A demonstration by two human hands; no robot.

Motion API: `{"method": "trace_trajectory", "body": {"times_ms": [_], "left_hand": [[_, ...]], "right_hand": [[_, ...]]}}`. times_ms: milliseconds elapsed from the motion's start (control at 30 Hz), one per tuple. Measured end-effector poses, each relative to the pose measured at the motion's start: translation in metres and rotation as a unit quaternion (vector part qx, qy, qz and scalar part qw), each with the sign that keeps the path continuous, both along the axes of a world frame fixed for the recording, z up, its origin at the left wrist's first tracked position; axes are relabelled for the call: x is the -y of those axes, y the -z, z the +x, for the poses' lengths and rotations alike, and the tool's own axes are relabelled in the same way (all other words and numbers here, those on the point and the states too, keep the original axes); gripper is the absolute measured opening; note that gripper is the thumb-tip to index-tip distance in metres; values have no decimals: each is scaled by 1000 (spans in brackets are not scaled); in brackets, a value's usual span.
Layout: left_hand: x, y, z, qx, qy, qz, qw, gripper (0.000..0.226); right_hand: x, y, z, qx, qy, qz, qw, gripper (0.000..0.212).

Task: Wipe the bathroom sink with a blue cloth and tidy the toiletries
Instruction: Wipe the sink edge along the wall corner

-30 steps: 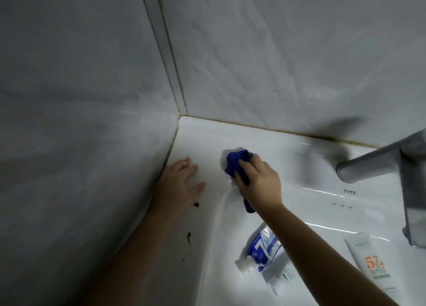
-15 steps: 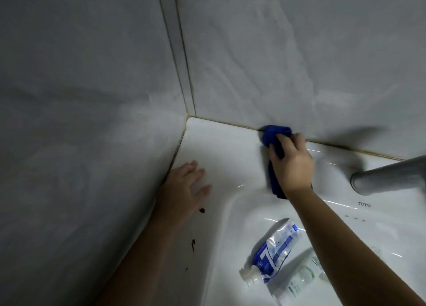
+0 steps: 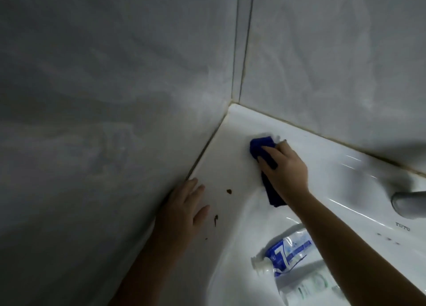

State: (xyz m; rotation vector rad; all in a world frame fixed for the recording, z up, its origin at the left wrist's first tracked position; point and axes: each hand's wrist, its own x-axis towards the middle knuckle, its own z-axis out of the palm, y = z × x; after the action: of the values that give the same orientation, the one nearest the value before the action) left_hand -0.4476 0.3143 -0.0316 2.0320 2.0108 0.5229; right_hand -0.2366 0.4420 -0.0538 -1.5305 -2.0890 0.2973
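Wiping is in hand: the right hand (image 3: 285,167) grips the bunched blue cloth (image 3: 262,144), pressing it on the sink (image 3: 242,126) ledge near the far left corner. The left hand (image 3: 184,211) rests flat, fingers straight, on the left ledge. Next, I judge, the cloth must sweep nearer over the brown spots (image 3: 229,191); the tubes (image 3: 288,252) in the basin await tidying

Single head view: above sink (image 3: 322,167), facing down toward back-left wall corner (image 3: 239,52), close, wide-angle.
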Motion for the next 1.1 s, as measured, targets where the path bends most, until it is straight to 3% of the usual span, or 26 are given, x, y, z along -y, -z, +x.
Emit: {"method": "trace_trajectory", "body": {"times_ms": [67, 167, 267, 400, 467, 667, 800, 900, 1000, 1100], "left_hand": [[4, 8, -3, 8, 15, -4, 1000, 60], [5, 17, -6, 24, 24, -4, 999, 41], [5, 22, -9, 38, 22, 4, 999, 41], [4, 26, -7, 18, 21, 30, 999, 41], [3, 26, -8, 20, 15, 38, 999, 41], [4, 25, -6, -1, 6, 42, 999, 40], [20, 19, 0, 8, -2, 34, 999, 52], [49, 8, 3, 34, -18, 40, 998, 54], [86, 4, 0, 1, -43, 60, 997, 44], [113, 15, -1, -10, -89, 50, 995, 46]], "right_hand": [[-15, -2, 1, 10, 29, 11, 999, 26], [-65, -7, -42, 28, -3, 60, 998, 25], [-90, -10, -84, 20, -14, 74, 997, 24], [-59, -2, -51, 84, -106, 53, 989, 27], [-52, -3, -31, 95, -75, 49, 991, 27], [-78, -7, -81, 72, -99, 25, 992, 28], [-17, -4, -36, 63, -184, -13, 981, 31], [-19, -6, -6, 60, -111, -15, 992, 28], [-45, -5, -30, 64, -37, -24, 997, 31], [-6, -3, -72, 53, -124, -8, 991, 29]]}}
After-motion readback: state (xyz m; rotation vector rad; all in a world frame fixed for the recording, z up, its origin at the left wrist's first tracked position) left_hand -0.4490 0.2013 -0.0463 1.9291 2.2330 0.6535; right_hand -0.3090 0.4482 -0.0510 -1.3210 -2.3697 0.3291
